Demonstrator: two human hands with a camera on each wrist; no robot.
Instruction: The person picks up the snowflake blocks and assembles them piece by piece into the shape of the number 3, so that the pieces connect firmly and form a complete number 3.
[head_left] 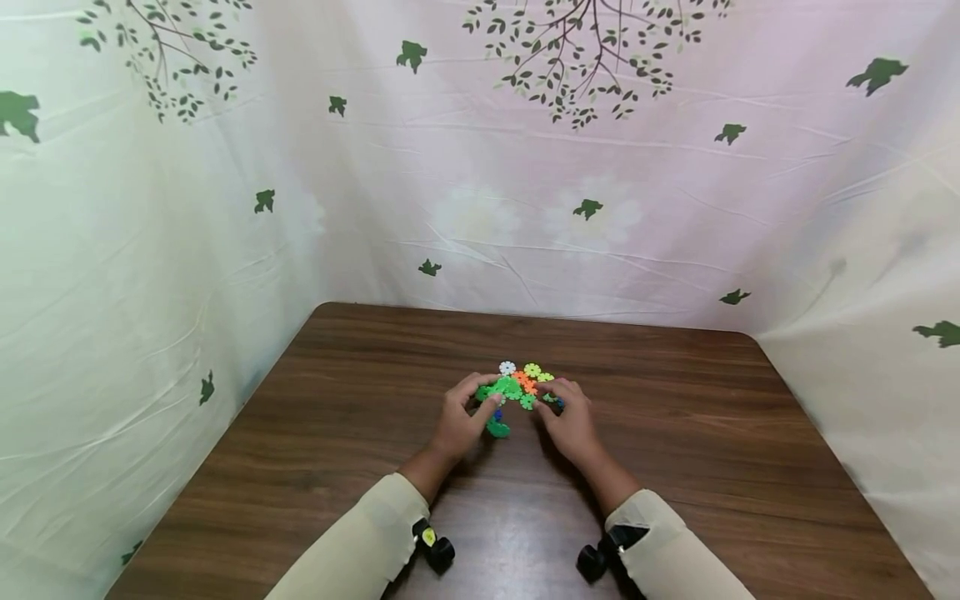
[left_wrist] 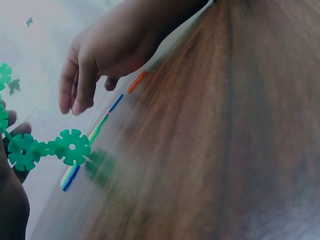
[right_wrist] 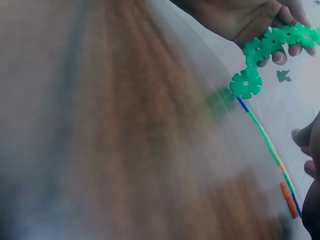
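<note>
My left hand [head_left: 459, 417] holds a chain of green notched flower discs [head_left: 508, 387] above the table. In the right wrist view the left hand [right_wrist: 250, 22] has its fingers behind the linked discs [right_wrist: 274, 40], and the lowest disc dangles from the rest. The right hand [head_left: 573, 423] hovers across from it, fingers bent downward. Between the right hand [left_wrist: 107, 55] and the green discs [left_wrist: 72, 146] there is a gap in the left wrist view, and nothing shows in its fingers.
Loose discs lie flat on the brown wooden table [head_left: 360, 375] beyond and between the hands: a white disc [head_left: 507, 367], a yellow-green disc [head_left: 532, 369], orange discs [head_left: 529, 386] and several others. A printed cloth [head_left: 495, 200] hangs around the table's back and sides.
</note>
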